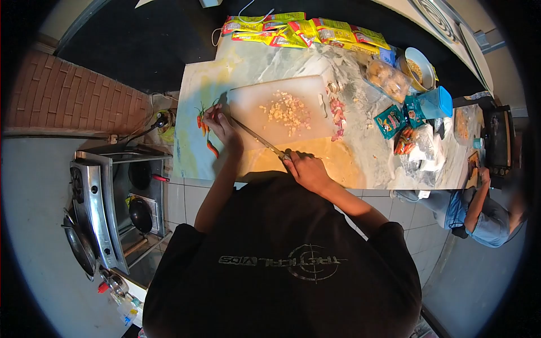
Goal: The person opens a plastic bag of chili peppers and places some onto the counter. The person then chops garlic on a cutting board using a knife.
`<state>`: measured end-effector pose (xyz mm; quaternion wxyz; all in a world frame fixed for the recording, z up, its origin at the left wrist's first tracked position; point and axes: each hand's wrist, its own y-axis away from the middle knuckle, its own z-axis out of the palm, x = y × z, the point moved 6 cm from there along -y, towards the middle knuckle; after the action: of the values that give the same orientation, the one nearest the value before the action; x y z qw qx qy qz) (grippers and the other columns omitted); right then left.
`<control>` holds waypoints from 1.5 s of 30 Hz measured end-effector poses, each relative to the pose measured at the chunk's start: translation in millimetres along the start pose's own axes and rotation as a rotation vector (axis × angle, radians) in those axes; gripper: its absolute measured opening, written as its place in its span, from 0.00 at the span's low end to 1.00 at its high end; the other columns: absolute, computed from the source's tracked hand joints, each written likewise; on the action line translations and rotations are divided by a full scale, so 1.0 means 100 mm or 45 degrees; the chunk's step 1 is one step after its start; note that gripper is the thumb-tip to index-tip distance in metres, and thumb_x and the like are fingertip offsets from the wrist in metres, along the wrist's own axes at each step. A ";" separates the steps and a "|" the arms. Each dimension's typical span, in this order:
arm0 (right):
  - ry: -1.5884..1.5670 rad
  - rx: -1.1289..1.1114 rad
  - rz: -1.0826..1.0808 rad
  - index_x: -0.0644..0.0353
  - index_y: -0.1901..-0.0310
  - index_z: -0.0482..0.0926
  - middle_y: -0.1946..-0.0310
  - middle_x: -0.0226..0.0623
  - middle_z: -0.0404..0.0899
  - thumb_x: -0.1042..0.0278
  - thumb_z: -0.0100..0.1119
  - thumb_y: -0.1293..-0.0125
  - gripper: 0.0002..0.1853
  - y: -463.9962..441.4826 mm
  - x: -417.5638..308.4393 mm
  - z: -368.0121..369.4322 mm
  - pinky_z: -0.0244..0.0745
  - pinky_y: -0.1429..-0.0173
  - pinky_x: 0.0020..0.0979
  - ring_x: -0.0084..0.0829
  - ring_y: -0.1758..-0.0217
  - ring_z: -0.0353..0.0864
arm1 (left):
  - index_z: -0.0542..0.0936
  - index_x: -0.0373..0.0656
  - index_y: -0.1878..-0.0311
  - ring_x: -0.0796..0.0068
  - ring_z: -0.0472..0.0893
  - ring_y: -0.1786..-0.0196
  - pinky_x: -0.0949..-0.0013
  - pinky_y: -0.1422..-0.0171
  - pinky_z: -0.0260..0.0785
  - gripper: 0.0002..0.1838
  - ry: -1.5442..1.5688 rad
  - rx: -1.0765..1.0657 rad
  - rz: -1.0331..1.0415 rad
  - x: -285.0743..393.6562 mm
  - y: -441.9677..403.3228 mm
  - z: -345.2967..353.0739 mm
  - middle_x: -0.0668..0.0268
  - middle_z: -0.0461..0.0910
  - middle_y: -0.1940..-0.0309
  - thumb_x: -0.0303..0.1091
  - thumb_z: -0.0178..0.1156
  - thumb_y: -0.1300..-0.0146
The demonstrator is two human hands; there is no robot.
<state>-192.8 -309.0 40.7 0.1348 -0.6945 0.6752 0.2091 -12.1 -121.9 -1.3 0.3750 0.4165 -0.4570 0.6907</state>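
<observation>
My left hand [224, 128] is at the left edge of the white cutting board [248, 101], fingers pinched on what looks like a red chili; the fingers partly hide it. Beside it on the table lie several red chilies [212, 148] with green stems. In my right hand [309, 170] is the handle of a knife [256, 136]. Its long blade slants across the board's near-left part, tip close to my left hand. Chopped pale garlic or shallot pieces [288, 112] are heaped on the board. Reddish-purple peelings or pieces [337, 118] lie along its right side.
Yellow-red sachets [321, 31] line the table's far edge. To the right are a clear pack [387, 79], a bowl [417, 67], green packets [391, 121] and a blue-lidded tub [438, 102]. A stove [93, 208] stands left. Another person [487, 217] works at far right.
</observation>
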 end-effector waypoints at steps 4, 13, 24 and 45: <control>0.059 0.083 0.075 0.62 0.51 0.76 0.76 0.49 0.83 0.52 0.47 0.24 0.19 -0.03 0.07 -0.04 0.79 0.68 0.48 0.50 0.72 0.85 | 0.64 0.38 0.40 0.63 0.73 0.39 0.59 0.28 0.60 0.14 -0.085 -0.013 0.028 0.06 0.00 0.03 0.54 0.72 0.46 0.24 0.44 0.27; 0.043 0.161 0.278 0.62 0.56 0.75 0.77 0.51 0.82 0.53 0.46 0.23 0.18 -0.15 0.41 -0.27 0.78 0.72 0.46 0.50 0.75 0.84 | 0.65 0.37 0.40 0.61 0.73 0.39 0.58 0.28 0.59 0.15 -0.148 -0.062 -0.017 0.06 0.00 0.07 0.54 0.72 0.45 0.25 0.44 0.29; -0.727 0.278 0.281 0.63 0.58 0.75 0.82 0.48 0.78 0.48 0.40 0.20 0.23 -0.13 0.52 -0.21 0.73 0.75 0.42 0.46 0.82 0.78 | 0.62 0.40 0.35 0.47 0.67 0.33 0.49 0.27 0.58 0.41 -0.583 -0.779 0.586 0.70 0.36 0.65 0.49 0.66 0.39 0.42 0.75 0.46; -1.424 -0.072 0.705 0.58 0.66 0.69 0.88 0.26 0.63 0.45 0.39 0.19 0.24 0.16 0.46 -0.37 0.57 0.83 0.26 0.20 0.91 0.60 | 0.67 0.37 0.38 0.44 0.68 0.35 0.50 0.30 0.61 0.40 -0.678 -0.938 0.660 0.29 0.27 1.32 0.47 0.66 0.38 0.35 0.79 0.52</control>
<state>-204.6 -367.8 52.6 0.3903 -0.2825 0.6514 0.5861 -16.5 -251.1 47.7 0.1843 0.2913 -0.8373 0.4245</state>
